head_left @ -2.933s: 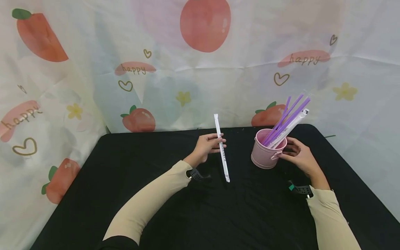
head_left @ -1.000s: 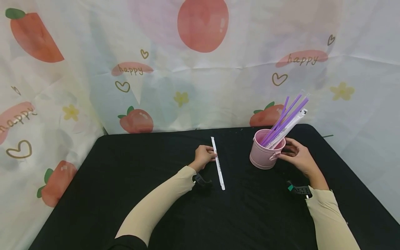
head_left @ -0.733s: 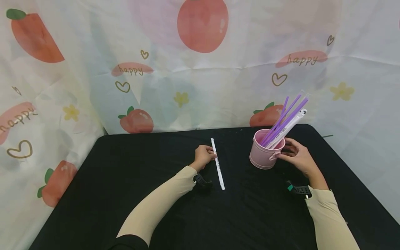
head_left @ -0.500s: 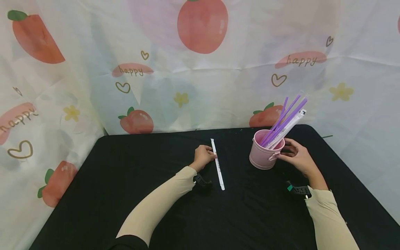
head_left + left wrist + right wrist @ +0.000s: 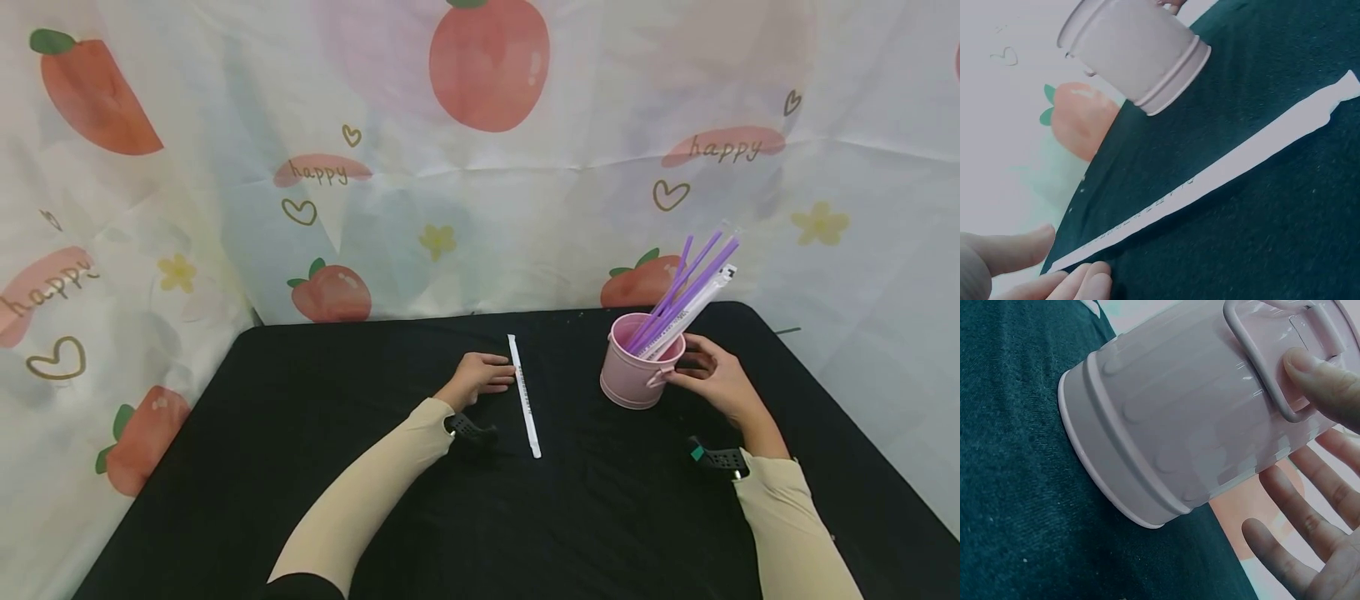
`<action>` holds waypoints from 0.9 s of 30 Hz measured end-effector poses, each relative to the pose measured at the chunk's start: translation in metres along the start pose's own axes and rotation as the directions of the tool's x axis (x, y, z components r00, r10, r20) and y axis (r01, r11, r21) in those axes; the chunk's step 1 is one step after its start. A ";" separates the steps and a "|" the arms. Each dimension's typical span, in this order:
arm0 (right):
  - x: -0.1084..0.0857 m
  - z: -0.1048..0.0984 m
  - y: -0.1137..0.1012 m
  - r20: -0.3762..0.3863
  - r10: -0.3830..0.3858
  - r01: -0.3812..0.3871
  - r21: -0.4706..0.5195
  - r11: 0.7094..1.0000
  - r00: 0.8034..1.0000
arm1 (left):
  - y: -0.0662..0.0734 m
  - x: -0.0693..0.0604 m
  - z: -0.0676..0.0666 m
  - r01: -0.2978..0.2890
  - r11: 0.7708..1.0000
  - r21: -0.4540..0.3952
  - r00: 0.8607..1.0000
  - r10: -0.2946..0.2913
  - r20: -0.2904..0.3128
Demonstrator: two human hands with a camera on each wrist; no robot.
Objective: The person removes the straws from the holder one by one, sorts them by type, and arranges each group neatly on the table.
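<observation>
A white paper-wrapped straw lies on the black table, its printed wrapper running diagonally through the left wrist view. My left hand is just left of the straw, fingers extended and thumb parted from them, gripping nothing. To the right stands a small pink bucket that contains purple straws and white wrapped straws. My right hand holds the bucket's right side. Its thumb presses inside the wire side handle, with the fingers bent round the far side.
Black cloth covers the table. Behind and to the left hangs a pale curtain printed with fruit and hearts. Black straps with small devices circle both wrists.
The left hand lowered the wrapped straw onto the table, then let it go and drew slightly left. The right hand stays on the bucket, which has not moved.
</observation>
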State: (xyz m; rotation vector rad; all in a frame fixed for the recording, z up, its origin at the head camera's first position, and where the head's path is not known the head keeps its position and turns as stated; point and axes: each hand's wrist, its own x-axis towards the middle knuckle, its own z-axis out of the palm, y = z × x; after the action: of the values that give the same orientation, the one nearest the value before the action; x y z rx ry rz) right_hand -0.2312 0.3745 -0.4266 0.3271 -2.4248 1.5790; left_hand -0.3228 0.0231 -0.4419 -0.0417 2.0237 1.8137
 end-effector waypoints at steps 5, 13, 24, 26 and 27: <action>0.000 0.000 0.001 0.001 -0.008 0.008 -0.009 1.000 1.000 | 0.000 -0.001 -0.006 0.026 1.000 0.013 0.999 -0.026 0.034; 0.000 0.000 -0.001 0.005 0.008 -0.008 -0.033 0.999 1.000 | 0.006 -0.003 -0.011 -0.025 0.998 -0.051 1.000 0.025 -0.010; 0.001 0.000 0.001 0.009 0.015 -0.015 -0.042 0.999 1.000 | 0.030 -0.005 -0.010 -0.279 0.950 -0.141 0.955 0.290 0.062; 0.001 0.000 0.000 0.007 0.014 -0.013 -0.041 0.999 1.000 | 0.035 -0.004 -0.008 -0.317 0.936 -0.152 0.941 0.330 0.070; 0.001 0.000 0.000 0.004 0.011 -0.010 -0.040 0.999 1.000 | 0.039 -0.003 -0.006 -0.335 0.930 -0.152 0.934 0.349 0.075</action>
State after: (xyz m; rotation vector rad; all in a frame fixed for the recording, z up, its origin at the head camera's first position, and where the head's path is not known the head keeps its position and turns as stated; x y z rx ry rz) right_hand -0.2316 0.3746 -0.4259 0.3114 -2.4621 1.5331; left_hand -0.3329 0.0218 -0.4040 0.3803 1.9235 2.1160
